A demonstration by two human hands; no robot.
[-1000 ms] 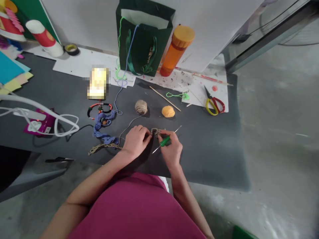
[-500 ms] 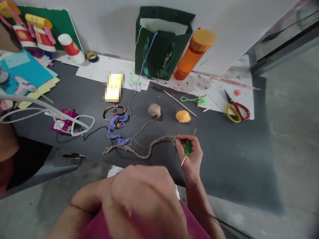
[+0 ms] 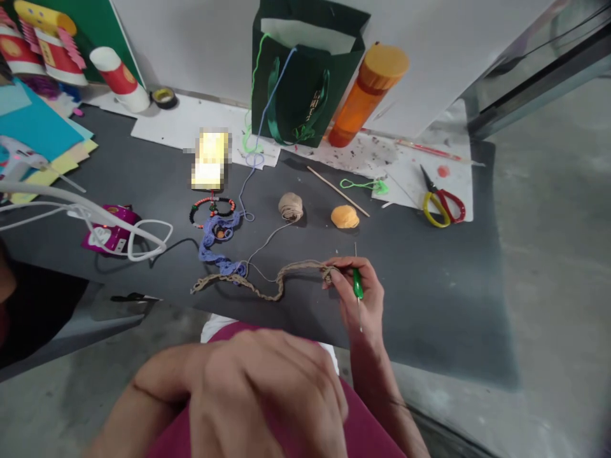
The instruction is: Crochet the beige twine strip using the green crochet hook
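My right hand (image 3: 361, 289) pinches the end of a long tan crocheted strip (image 3: 280, 280), and a crochet hook with a green grip (image 3: 358, 284) sits in its fingers. The strip lies across the dark table leftward, its far end by a purple-blue crocheted piece (image 3: 214, 248). A thin strand runs from the strip's left part up to a tan yarn ball (image 3: 291, 208). Raised close to the camera, my left hand (image 3: 272, 388) shows its back, blurred and away from the table. Its fingertips are hidden, so whether it holds anything does not show.
Beyond the yarn stand an orange lump (image 3: 344, 217), a wooden stick (image 3: 337, 189), scissors (image 3: 442, 202), an orange bottle (image 3: 367, 95) and a green paper bag (image 3: 305, 83). A beaded bracelet (image 3: 193, 214), white cable (image 3: 162, 238) and glue gun (image 3: 21, 156) lie left.
The view has shifted slightly, moving the table items left and up. The hook has turned more upright in my right hand. My left hand stays raised, its knuckles slightly turned.
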